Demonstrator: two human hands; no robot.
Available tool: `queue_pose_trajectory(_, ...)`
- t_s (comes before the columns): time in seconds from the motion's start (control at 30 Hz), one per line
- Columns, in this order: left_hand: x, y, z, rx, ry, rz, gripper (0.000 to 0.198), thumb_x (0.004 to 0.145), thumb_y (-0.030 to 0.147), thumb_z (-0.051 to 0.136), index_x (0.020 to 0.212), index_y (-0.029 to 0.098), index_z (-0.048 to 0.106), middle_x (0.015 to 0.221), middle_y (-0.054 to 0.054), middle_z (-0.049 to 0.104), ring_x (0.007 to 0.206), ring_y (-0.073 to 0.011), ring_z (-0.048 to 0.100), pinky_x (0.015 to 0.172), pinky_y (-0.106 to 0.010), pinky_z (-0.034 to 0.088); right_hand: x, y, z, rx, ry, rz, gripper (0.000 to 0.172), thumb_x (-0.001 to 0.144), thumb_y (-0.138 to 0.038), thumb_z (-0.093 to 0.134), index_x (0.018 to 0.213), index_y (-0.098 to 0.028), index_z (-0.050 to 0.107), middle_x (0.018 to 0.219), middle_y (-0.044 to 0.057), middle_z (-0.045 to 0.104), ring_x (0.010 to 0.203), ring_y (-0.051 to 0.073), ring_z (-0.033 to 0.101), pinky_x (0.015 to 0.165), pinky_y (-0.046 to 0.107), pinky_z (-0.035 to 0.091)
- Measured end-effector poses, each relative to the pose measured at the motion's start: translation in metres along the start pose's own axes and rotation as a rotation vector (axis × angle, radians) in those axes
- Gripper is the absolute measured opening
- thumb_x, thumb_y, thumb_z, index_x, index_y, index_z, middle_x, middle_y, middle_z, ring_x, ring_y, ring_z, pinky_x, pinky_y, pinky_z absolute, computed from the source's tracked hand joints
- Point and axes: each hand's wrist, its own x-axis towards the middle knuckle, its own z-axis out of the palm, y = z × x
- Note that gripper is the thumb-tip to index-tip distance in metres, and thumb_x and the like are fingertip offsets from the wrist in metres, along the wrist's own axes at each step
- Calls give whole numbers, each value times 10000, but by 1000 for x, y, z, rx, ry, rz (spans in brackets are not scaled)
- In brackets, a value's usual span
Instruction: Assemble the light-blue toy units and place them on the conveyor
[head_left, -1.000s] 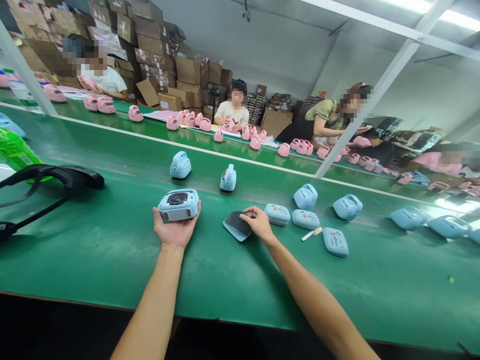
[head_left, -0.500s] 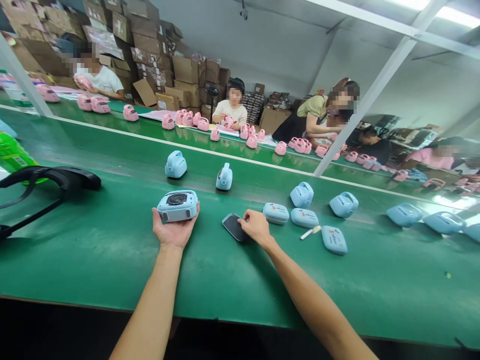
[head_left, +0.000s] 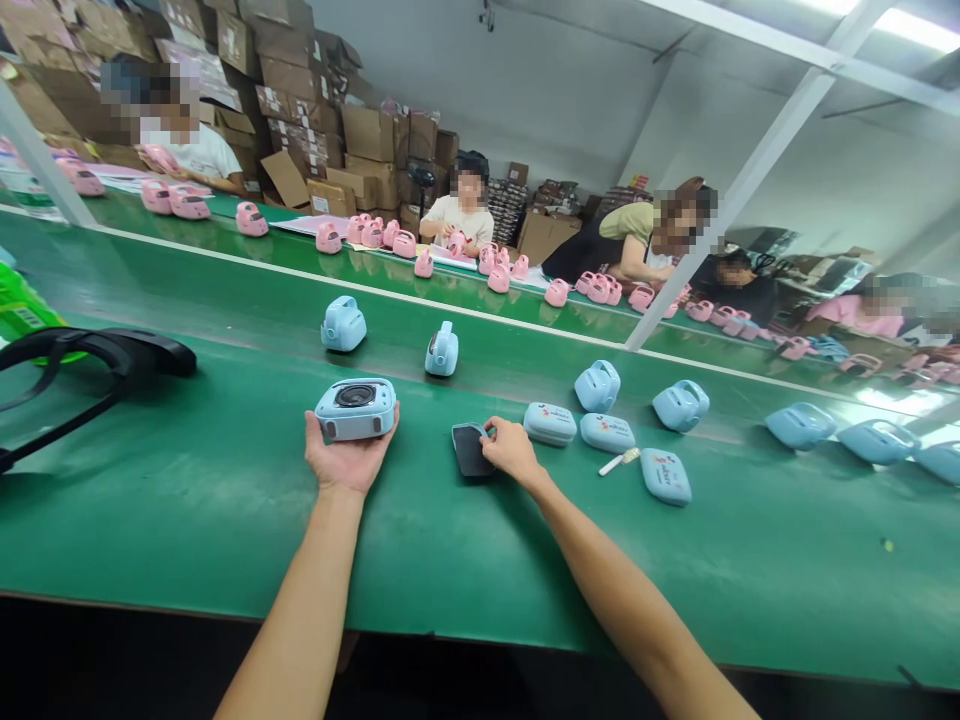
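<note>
On the palm of my left hand (head_left: 346, 465) rests a light blue speaker (head_left: 355, 408), its round black cone facing up and my fingers curled around its sides. My right hand (head_left: 512, 447) pinches the right edge of a dark panel with a blue rim (head_left: 472, 450), held tilted just over the green table. Just right of that hand lie light blue printed cases (head_left: 550, 423), (head_left: 607, 433) and another printed case (head_left: 666, 476). A small white brush-like tool (head_left: 619, 461) lies between them.
Light blue handled units (head_left: 343, 325) stand in a row along the green table (head_left: 420, 560). A black headset-like strap (head_left: 127, 360) and a green bottle (head_left: 30, 305) are at left. Beyond a white rail, several people (head_left: 461, 215) sit near pink units (head_left: 251, 219) and stacked cartons.
My right hand has turned the dark panel more upright, and its blue rim shows more. My left hand holds the speaker as before. The view has shifted slightly.
</note>
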Motion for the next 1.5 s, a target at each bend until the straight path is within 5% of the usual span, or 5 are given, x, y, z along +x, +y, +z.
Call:
queue_pose_trajectory(0.8, -4, 0, 9, 83, 20, 20, 494, 885, 604, 557, 1243, 275, 644, 1357, -138, 647, 1342, -386, 537, 1002, -648, 505, 12, -6, -14, 33, -44, -29, 440, 768, -491, 808, 1134, -277, 692, 974, -1, 756, 975, 215, 701, 723, 276, 481)
queue_pose_trajectory(0.97, 0, 1, 8, 182, -19, 51, 491, 867, 628, 538, 1179, 267, 654, 1371, -123, 643, 1389, -366, 498, 983, -571, 553, 7, -4, -18, -27, 177, -310, 452, 796, -483, 813, 1166, -247, 704, 1168, 56, 699, 1055, 215, 657, 848, 307, 497)
queue_pose_trajectory(1.13, -3, 1, 11, 221, -32, 43, 474, 871, 622, 519, 1155, 268, 656, 1364, -115, 653, 1401, -374, 483, 994, -596, 544, -17, 4, -18, -205, 27, -783, 513, 768, -582, 809, 1096, -191, 761, 1164, 84, 730, 1044, 241, 628, 877, 356, 465)
queue_pose_trajectory(1.3, -3, 1, 11, 190, -26, 40, 471, 862, 621, 547, 1160, 274, 660, 1340, -111, 666, 1376, -366, 513, 966, -568, 567, -23, 11, -13, -215, -32, -776, 155, 921, -279, 698, 1041, -221, 777, 1121, 38, 785, 1030, 211, 682, 835, 330, 441)
queue_pose_trajectory(1.5, -1, -1, 8, 114, 20, 18, 494, 861, 626, 561, 1212, 289, 646, 1340, -127, 655, 1346, -379, 537, 942, -614, 560, -15, 26, -9, -55, 90, -832, 227, 914, -103, 603, 1022, -195, 780, 1100, 66, 798, 1040, 200, 726, 911, 314, 486)
